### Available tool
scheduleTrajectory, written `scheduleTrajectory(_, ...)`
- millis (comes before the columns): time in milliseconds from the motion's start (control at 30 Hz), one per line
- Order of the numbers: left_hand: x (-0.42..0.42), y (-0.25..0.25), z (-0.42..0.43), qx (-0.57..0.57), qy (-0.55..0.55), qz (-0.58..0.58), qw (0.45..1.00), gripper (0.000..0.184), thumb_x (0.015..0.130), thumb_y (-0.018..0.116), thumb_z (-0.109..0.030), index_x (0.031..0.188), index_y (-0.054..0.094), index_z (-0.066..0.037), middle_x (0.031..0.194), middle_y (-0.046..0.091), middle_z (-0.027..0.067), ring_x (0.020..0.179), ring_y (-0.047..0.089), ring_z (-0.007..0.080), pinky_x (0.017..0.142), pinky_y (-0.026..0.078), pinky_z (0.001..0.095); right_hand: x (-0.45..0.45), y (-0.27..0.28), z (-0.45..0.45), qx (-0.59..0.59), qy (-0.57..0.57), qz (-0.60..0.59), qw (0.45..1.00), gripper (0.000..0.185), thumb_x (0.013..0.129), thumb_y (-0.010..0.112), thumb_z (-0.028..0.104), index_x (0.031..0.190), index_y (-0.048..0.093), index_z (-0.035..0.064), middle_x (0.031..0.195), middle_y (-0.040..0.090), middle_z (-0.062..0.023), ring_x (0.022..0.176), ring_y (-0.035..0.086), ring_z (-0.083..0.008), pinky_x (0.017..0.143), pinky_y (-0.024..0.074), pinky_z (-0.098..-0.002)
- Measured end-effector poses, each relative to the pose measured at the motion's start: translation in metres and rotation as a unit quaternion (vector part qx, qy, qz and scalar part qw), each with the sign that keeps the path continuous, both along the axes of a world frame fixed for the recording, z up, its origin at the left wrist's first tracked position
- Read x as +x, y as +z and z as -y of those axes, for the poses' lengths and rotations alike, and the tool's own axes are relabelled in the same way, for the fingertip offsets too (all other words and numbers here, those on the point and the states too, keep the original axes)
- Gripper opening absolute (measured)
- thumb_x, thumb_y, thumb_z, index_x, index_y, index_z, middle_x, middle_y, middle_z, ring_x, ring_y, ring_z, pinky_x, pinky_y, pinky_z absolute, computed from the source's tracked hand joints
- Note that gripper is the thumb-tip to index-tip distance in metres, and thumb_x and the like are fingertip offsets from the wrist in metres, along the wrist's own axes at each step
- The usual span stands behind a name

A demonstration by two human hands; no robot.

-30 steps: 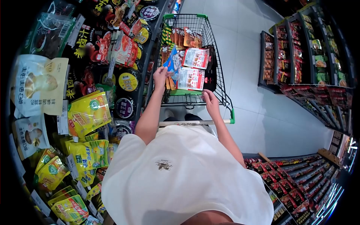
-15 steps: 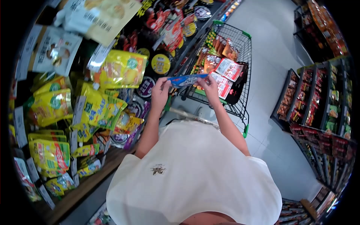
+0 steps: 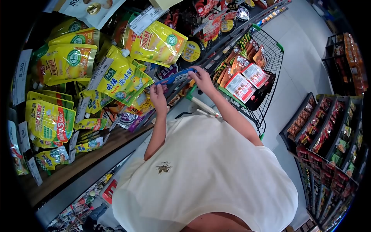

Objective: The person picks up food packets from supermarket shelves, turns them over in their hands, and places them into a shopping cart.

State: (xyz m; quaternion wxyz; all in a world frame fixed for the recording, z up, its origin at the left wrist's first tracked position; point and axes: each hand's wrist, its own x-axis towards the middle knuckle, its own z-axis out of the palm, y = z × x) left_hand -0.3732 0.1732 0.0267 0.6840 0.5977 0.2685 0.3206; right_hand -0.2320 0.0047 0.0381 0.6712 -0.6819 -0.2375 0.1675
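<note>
A blue packet (image 3: pixel 176 78) is stretched between my two hands, in front of the shelf of pouches. My left hand (image 3: pixel 158 98) grips its left end, and my right hand (image 3: pixel 202 80) pinches its right end. The packet is seen nearly edge-on, so its face is mostly hidden. Just beyond and left of it lie a yellow-green pouch (image 3: pixel 121 79) and a yellow pouch (image 3: pixel 156 44). To the right of my right hand is the shopping cart (image 3: pixel 275 73), holding red-and-white packets (image 3: pixel 239 88) and several brown-orange packets.
A wooden shelf edge (image 3: pixel 77 166) runs along the left, with yellow pouches (image 3: pixel 52 120) and price tags above it. The cart's handle (image 3: pixel 203 105) is near my right forearm. Black display racks (image 3: pixel 328 131) stand at the right beyond the grey floor (image 3: pixel 295 58).
The blue packet has left the cart area and is now held in both hands near the shelf. My view has turned left, so the cart and racks appear farther right.
</note>
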Motion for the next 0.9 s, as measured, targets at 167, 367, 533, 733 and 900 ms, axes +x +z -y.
scheduleTrajectory(167,-0.008,-0.033,-0.021,-0.068,0.041,-0.012,0.997,0.023,0.104,0.053,-0.019,0.113,0.052,0.002,0.098,0.063,0.0078,0.092,0.066,0.0152,0.083,0.055,0.0283,0.010,-0.018,-0.034,-0.013,0.042,-0.040,0.998,0.022,0.101,0.058,0.017,0.114,0.058,-0.0010,0.086,0.067,-0.0091,0.080,0.067,-0.0139,0.073,0.0522,-0.0312)
scheduleTrajectory(367,-0.010,-0.048,-0.029,-0.133,0.023,-0.025,0.990,0.045,0.104,0.053,-0.020,0.139,0.038,0.003,0.120,0.053,0.0138,0.111,0.063,0.0248,0.092,0.054,0.0355,0.028,-0.036,-0.069,-0.070,0.048,-0.007,0.996,0.021,0.098,0.061,0.017,0.106,0.058,-0.0017,0.080,0.066,-0.0130,0.072,0.066,-0.0185,0.067,0.0512,-0.0343)
scheduleTrajectory(533,-0.014,-0.062,-0.032,-0.196,0.022,-0.035,0.980,0.063,0.103,0.053,-0.018,0.154,0.019,-0.003,0.136,0.047,0.0143,0.121,0.058,0.0274,0.101,0.049,0.0411,0.034,-0.023,-0.090,-0.158,0.075,0.034,0.984,0.025,0.096,0.061,0.016,0.113,0.062,-0.0025,0.091,0.069,-0.0217,0.082,0.069,-0.0318,0.072,0.0525,-0.0407)
scheduleTrajectory(733,-0.012,-0.056,-0.033,-0.193,0.006,-0.060,0.979,0.070,0.102,0.054,-0.015,0.158,0.012,-0.011,0.144,0.044,0.0145,0.115,0.059,0.0239,0.099,0.050,0.0395,0.043,-0.053,-0.119,-0.130,0.081,0.104,0.983,0.032,0.088,0.066,0.010,0.118,0.063,0.0041,0.109,0.067,-0.0241,0.102,0.061,-0.0437,0.085,0.0505,-0.0469)
scheduleTrajectory(900,-0.011,-0.049,-0.036,-0.136,-0.010,-0.054,0.989,0.065,0.102,0.053,-0.013,0.156,0.017,-0.010,0.147,0.042,0.0167,0.119,0.058,0.0258,0.099,0.051,0.0406,0.052,-0.055,-0.131,-0.083,0.077,0.166,0.980,0.034,0.083,0.068,0.003,0.116,0.064,0.0050,0.111,0.067,-0.0206,0.104,0.063,-0.0394,0.087,0.0516,-0.0432)
